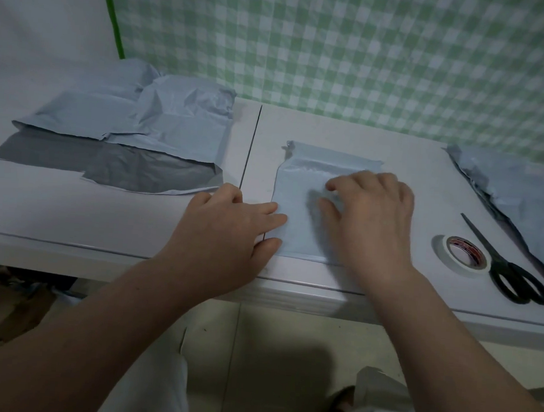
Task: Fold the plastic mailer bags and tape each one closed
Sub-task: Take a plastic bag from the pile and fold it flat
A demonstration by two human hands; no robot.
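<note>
Mailer bag (300, 188): folded, flat on table (104, 214), middle of front edge.
Left hand (228, 225): released, straight fingers pressing bag's left edge.
Right hand (368, 218): grasps nothing, loosely bent fingertips down on bag's top.
Tape roll (462, 255): right front, beside scissors (509, 268).
Unfolded bags (141, 127): back left corner.
More bags (519, 195): right edge.

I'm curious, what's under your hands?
A folded blue bag on the table. The left hand and right hand rest on it, hiding the part beneath.
</note>
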